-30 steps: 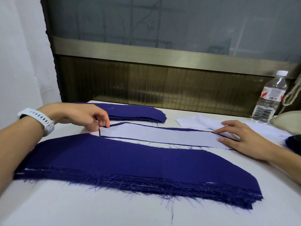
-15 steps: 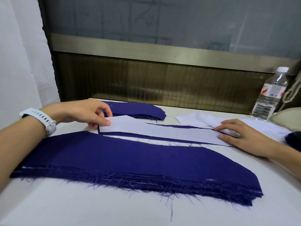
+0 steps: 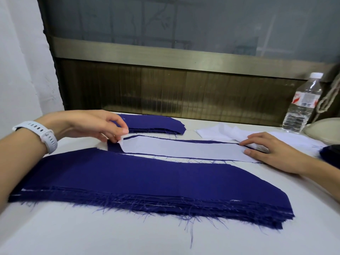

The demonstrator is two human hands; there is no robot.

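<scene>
A long white strip of interfacing (image 3: 184,149) lies on a narrow blue fabric piece (image 3: 113,146) across the middle of the white table (image 3: 73,236). My left hand (image 3: 95,126), with a white watch on its wrist, pinches the strip's left end and lifts it off the blue piece. My right hand (image 3: 272,151) rests with straight fingers on the strip's right end, pressing it down.
A thick stack of frayed blue fabric pieces (image 3: 147,184) lies in front of the strip. A smaller blue stack (image 3: 156,124) sits behind it. Loose white pieces (image 3: 220,131) and a water bottle (image 3: 303,105) stand at the back right, with a dark panel behind the table.
My left hand has taken the strip's left end between its fingers and raised it, baring the blue piece underneath. My right hand has stayed on the right end.
</scene>
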